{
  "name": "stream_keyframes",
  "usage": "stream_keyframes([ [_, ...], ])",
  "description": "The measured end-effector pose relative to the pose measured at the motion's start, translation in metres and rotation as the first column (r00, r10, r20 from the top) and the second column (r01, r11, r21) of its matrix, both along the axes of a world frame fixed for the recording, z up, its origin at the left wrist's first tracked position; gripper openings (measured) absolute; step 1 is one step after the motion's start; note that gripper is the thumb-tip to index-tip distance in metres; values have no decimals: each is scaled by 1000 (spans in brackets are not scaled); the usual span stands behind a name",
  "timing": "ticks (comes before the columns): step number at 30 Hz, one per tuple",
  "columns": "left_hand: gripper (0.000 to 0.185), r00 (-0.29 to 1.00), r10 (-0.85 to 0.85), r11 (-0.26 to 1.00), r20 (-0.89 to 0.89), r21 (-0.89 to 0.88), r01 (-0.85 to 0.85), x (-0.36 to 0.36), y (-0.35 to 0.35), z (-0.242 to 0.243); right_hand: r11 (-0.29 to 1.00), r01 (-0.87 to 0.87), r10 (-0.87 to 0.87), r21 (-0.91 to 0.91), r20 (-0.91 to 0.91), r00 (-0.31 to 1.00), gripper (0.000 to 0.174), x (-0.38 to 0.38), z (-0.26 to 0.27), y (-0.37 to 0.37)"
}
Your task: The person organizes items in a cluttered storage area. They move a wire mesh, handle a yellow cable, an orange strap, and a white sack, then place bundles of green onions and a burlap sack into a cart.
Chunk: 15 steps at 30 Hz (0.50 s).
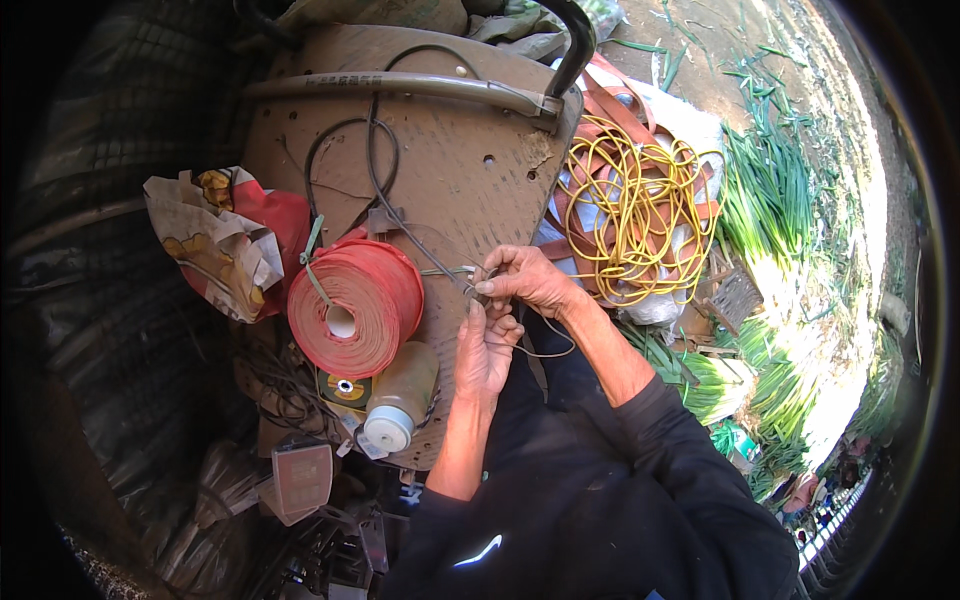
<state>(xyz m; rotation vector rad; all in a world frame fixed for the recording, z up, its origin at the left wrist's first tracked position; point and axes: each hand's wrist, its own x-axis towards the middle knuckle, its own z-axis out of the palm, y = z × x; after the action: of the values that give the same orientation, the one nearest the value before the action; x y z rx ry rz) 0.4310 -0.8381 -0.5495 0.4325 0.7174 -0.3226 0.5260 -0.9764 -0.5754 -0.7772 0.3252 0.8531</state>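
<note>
A dark cable (433, 257) runs down across a brown board (450, 172) to my fingertips. My right hand (531, 279) pinches it near its end from above. Just below, my left hand (487, 346) holds the same spot between thumb and curled fingers. A thin wire (556, 352) hangs in a loop under my right hand, above dark trousers. The exact joint between cable and wire is hidden by my fingers. Left of my hands lies a big red roll of plastic twine (356, 307), beside a cloudy plastic bottle (405, 382) with a pale lid.
A metal tube (427, 85) crosses the board's far part. A crumpled paper bag (217, 247) lies left. Coiled yellow cord (637, 210) rests on orange straps (600, 97) and a white sack to the right. Bundled green onions (769, 195) lie on the ground. A clear plastic box (302, 476) sits lower left.
</note>
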Motion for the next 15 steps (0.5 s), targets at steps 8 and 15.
stream_keyframes([
  [8, 22, 997, 18, 971, -78, 240, 1, -7, 6, -14, 963, 117, -72, -242, 187, 980, 26, 10, 29, -12],
  [15, 43, 996, -8, 1000, 86, 6, 7, 3, -4, -1, 785, 247, 194, -568, 604, 773, 16, -21, 53, 9],
])
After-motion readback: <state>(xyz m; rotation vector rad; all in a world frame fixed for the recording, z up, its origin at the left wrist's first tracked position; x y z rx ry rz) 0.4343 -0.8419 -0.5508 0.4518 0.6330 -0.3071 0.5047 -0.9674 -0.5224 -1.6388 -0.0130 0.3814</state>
